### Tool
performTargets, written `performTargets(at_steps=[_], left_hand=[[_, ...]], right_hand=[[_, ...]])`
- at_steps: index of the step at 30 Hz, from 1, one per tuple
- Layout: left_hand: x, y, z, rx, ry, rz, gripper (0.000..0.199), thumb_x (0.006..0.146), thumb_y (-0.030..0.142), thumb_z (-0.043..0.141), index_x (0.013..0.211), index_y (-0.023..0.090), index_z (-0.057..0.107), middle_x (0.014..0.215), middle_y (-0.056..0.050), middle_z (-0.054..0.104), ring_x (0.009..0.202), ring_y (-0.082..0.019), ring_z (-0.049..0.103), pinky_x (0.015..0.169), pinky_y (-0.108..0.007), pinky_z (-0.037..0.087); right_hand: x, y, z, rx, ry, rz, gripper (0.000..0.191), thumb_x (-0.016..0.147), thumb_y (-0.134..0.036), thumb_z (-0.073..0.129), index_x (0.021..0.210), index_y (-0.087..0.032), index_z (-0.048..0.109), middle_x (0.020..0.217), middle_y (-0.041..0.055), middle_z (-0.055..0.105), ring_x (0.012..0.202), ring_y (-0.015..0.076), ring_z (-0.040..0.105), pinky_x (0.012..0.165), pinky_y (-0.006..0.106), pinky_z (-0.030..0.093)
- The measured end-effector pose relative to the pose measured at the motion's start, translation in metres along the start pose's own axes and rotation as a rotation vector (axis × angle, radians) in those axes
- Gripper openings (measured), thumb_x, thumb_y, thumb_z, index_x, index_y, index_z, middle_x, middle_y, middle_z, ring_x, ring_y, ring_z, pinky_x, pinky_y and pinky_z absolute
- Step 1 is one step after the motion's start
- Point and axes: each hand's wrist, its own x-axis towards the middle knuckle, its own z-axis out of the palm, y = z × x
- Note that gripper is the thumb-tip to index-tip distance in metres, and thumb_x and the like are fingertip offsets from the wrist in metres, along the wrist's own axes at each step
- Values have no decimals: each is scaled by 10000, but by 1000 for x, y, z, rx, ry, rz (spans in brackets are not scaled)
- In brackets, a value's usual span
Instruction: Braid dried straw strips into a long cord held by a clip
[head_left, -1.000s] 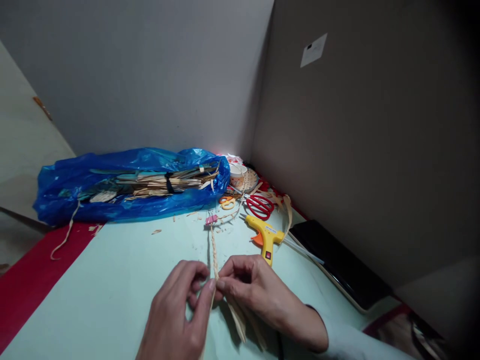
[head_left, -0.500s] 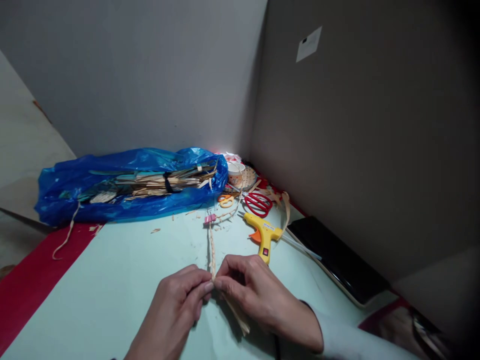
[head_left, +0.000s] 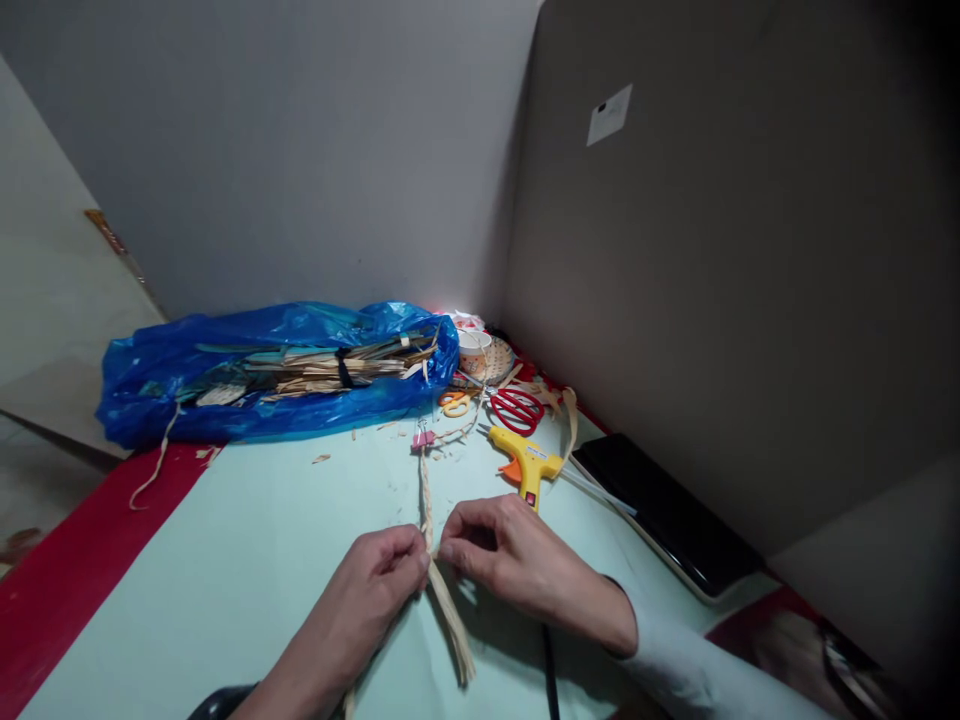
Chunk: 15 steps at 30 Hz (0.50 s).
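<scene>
A pale straw braid [head_left: 427, 500] runs toward me over the light green table, its far end under a pink binder clip [head_left: 422, 439]. At its near end my left hand [head_left: 390, 570] pinches the braid between thumb and forefinger. Just to the right, my right hand [head_left: 517, 560] has thumb and forefinger closed together on what looks like a strand at the braid's side; the strand itself is mostly hidden. A loose tail of flat straw strands [head_left: 454, 630] hangs down between the hands and fans out at its tip.
Beyond my right hand lie a yellow glue gun [head_left: 529, 460], red-handled scissors [head_left: 516, 410] and orange-handled scissors [head_left: 454, 403]. A blue plastic bag [head_left: 172, 360] holding bundled straw stretches along the back wall. At right is a black flat device [head_left: 675, 520]; a paper cup [head_left: 474, 352] stands in the corner.
My right hand has drawn slightly away from the left, opening a small gap between them. The straw tail now shows more fully below. The whole view has shifted a little.
</scene>
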Motion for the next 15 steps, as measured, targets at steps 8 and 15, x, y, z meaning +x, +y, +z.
performTargets(at_steps=[8,15], left_hand=[[-1,2,5,-5,51,-37,263,741,370,535,562,190,467,469,91,314,463,-84,277,446,-209,203],[1,-7,4,-285,9,-136,406,727,561,587,584,203,457,369,133,295,330,-25,120,350,-193,64]], right_hand=[[-8,3,21,-86,129,-200,170,832,-214,556,736,-134,670,617,8,628,552,97,519,539,204,361],[-13,14,30,-649,273,-669,249,889,-103,444,709,-135,613,614,41,595,545,147,425,491,316,250]])
